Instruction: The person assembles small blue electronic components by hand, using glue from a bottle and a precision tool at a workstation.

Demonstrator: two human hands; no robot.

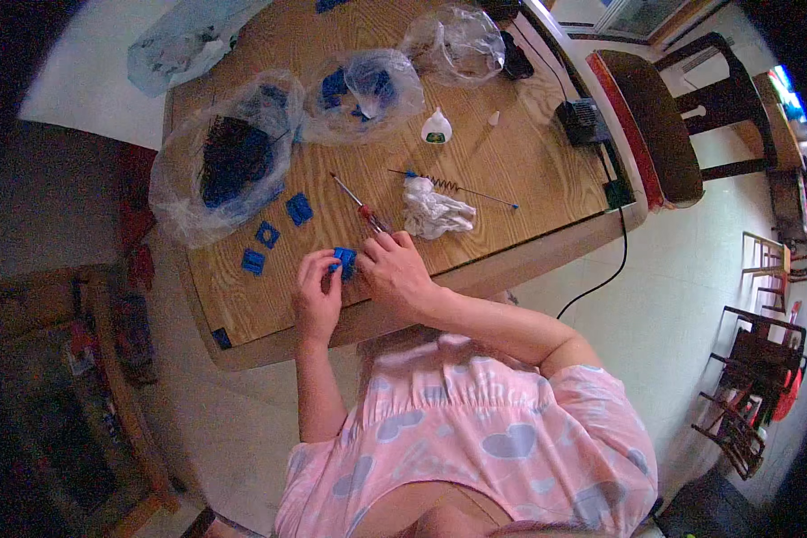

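Note:
Near the table's front edge, my left hand [316, 291] pinches a small blue plastic part [343, 261] between thumb and fingers. My right hand [395, 276] closes on the same part from the right, hiding some of it. Just beyond my right knuckles lies a screwdriver [365, 212] with a red handle, its tip pointing away to the left. Three loose blue plastic pieces, a larger one [299, 209], a square one with a hole [266, 235] and a small one [253, 261], rest to the left. Crumpled white tissue [435, 213] sits to the right, beside a thin rod with a coiled spring [444, 186].
Clear plastic bags hold dark and blue parts [238, 161], blue pieces [359, 90] and indistinct contents [455, 45]. A white bottle [436, 128] stands near a small white cap [494, 117]. A black adapter [581, 121] with a cable lies at the right edge, near a chair [641, 125].

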